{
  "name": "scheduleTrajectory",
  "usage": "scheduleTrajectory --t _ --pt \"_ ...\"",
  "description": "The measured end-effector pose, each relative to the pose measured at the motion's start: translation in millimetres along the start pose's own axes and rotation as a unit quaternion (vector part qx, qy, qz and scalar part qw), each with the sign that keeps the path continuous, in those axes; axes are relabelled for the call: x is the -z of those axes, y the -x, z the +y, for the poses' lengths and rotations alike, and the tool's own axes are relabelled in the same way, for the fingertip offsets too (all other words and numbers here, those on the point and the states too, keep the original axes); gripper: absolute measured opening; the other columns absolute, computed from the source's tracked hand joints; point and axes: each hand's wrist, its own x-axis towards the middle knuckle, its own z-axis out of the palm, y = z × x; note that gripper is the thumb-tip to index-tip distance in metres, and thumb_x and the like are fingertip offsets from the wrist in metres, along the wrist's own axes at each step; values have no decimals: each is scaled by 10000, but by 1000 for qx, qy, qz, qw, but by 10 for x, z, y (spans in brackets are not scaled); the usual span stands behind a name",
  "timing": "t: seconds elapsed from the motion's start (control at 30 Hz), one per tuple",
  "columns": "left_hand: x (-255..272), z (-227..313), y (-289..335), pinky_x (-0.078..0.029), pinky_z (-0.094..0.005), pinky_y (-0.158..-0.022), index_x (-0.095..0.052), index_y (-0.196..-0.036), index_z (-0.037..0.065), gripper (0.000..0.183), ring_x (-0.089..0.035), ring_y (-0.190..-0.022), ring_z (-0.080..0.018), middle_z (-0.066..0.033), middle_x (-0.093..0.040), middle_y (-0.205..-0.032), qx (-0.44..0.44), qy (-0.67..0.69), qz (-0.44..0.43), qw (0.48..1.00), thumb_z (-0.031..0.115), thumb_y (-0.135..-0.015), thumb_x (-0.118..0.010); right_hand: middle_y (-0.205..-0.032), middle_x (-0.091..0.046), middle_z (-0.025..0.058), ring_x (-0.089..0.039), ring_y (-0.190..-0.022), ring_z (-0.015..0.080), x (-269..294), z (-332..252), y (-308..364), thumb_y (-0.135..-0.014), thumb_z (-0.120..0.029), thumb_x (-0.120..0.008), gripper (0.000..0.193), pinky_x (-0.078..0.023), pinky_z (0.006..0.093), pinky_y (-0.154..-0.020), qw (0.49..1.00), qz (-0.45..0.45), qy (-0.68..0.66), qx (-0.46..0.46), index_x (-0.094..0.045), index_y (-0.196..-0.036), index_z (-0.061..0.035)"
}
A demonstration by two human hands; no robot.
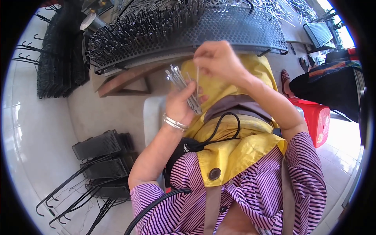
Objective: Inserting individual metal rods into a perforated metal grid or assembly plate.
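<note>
My left hand [181, 101] is closed around a bundle of thin silvery metal rods [178, 79], their upper ends fanning out past the thumb. Above and to the right of it, my right hand [219, 62] pinches one thin metal rod [197, 73], which hangs down toward the left hand's fingers. Both hands are over the yellow apron [250, 64] on my lap. Just beyond them stands a dark perforated metal tray [244, 27]. Many dark rods [137, 33] stand upright in its left part, while its right part shows bare holes.
A wooden stand [121, 80] supports the tray. Loose metal rods [274, 11] lie behind it. Stacked black racks [62, 51] stand at far left, and black perforated trays with hooked rods [100, 145] lie lower left. A red stool [315, 121] and another person's sandalled foot [286, 84] are at right.
</note>
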Motion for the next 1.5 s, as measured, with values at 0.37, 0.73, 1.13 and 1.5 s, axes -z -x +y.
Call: scheduleTrajectory --t 0.37,0.73,1.13,1.5 --pt "-13 -33 -22 -485 -398 -680 -488 -913 47 156 -529 -731 -170 -40 -521 -784 4 1 19 1000 47 -762 -525 -646 -543 124 -555 -589 276 111 -246 -538 -677 19 -594 97 -446 301 -520 862 316 91 386 -534 -747 -10" --pt "-15 5 11 -480 -415 -697 -505 -893 91 101 -546 -732 -180 -40 -546 -792 34 16 2 999 63 -796 -501 -702 -580 102 -565 -643 281 9 -143 -795 -677 15 -530 91 -473 313 -567 805 172 208 528 -558 -747 -36" --pt "-15 6 -28 -493 -377 -590 -499 -922 93 154 -544 -672 -169 -32 -530 -748 57 14 -20 998 124 -779 -547 -675 -573 159 -570 -590 287 -67 -70 -559 -696 -155 -606 230 -454 337 -536 838 192 304 411 -568 -873 -13" --pt "6 -7 -32 -481 -377 -664 -501 -896 69 130 -547 -745 -189 -47 -537 -790 33 -3 -24 999 180 -849 -452 -609 -582 54 -526 -528 80 53 -16 -30 -683 -85 -608 139 -429 221 -497 981 32 138 129 -592 -787 5"
